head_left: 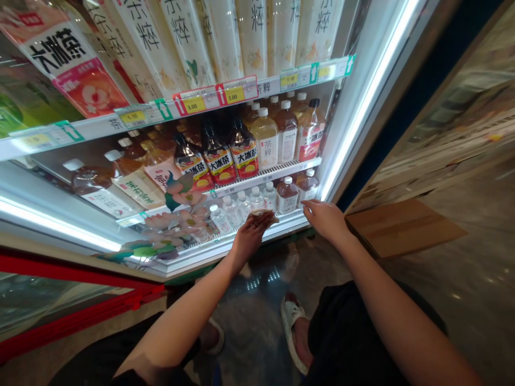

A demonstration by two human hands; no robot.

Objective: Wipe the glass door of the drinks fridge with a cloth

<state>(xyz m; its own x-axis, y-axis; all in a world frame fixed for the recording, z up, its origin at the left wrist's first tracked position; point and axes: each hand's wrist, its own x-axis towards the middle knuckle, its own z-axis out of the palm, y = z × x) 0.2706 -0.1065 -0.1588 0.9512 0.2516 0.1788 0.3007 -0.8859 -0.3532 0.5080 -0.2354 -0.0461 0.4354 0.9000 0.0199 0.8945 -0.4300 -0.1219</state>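
at the lower shelf [281, 225] of a drinks cooler [364, 96], the left hand [250, 239] curls its fingers closed over a pale folded cloth [262, 216], kept flat on the lip beside small water bottles [234, 210]; the right hand [325, 220], fingers spread wide, rests near a brown tea bottle [287, 196].

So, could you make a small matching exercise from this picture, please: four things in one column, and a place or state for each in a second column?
Things:
1. left hand
2. right hand
3. flat cardboard box
4. white slipper

Places or states:
A. on a foot
B. to the right of the drinks cooler
C. holding a crumpled pale wipe
D. next to a white-capped bottle

Pairs: 1-C, 2-D, 3-B, 4-A
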